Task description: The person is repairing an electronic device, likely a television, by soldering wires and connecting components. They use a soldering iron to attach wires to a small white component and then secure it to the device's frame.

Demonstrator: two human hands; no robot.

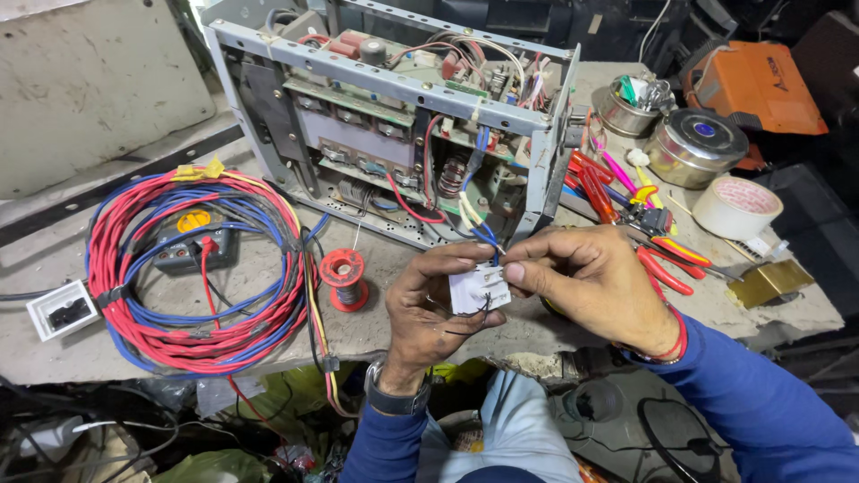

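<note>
Both my hands hold a small white plastic switch part [477, 288] in front of an opened grey metal machine chassis [394, 116]. My left hand [429, 313] grips it from below and the left. My right hand [591, 277] pinches its upper right side. Blue, white and black wires [480, 228] run from the chassis down to the white part. Circuit boards, coils and red wiring show inside the chassis.
A coil of red and blue cable [192, 268] lies on the left over a multimeter [192, 241]. A red solder spool [343, 277], a white socket box [61, 309], red-handled pliers and screwdrivers [626, 210], metal tins [693, 148], a tape roll [736, 207] and an orange case [756, 85] surround the bench.
</note>
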